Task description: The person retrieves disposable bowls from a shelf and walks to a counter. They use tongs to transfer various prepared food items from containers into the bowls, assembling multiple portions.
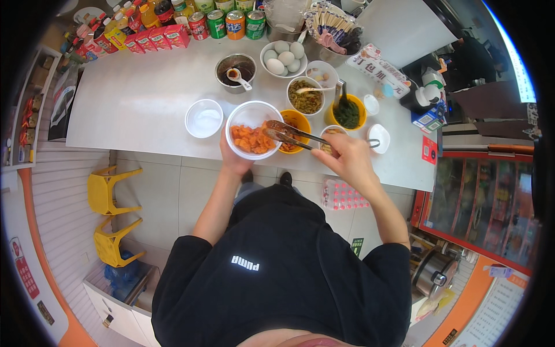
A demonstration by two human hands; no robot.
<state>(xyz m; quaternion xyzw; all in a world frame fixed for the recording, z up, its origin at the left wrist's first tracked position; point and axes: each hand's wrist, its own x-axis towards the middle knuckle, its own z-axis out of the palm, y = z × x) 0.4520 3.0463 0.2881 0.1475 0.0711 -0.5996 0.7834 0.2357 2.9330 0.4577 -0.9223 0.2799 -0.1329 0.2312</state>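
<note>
My left hand (234,156) holds a white plastic bowl (253,112) tilted over the counter's near edge. Orange-red chopped food (251,139) lies in its lower part. A pair of metal tongs (290,134) is gripped in my right hand (347,158), and its tips reach over the bowl's right rim at the food. Partly under the tongs stands a yellow bowl (300,117) with reddish food. A small tub of pale food (334,130) sits just behind my right hand, which partly covers it.
On the counter (143,108) are a white bowl (204,118), a steel pot of dark sauce (235,73), a bowl of eggs (284,58), chopped green pickles (305,95) and dark greens (347,113). Drink cans (236,25) line the back. Yellow stools (102,191) stand at left.
</note>
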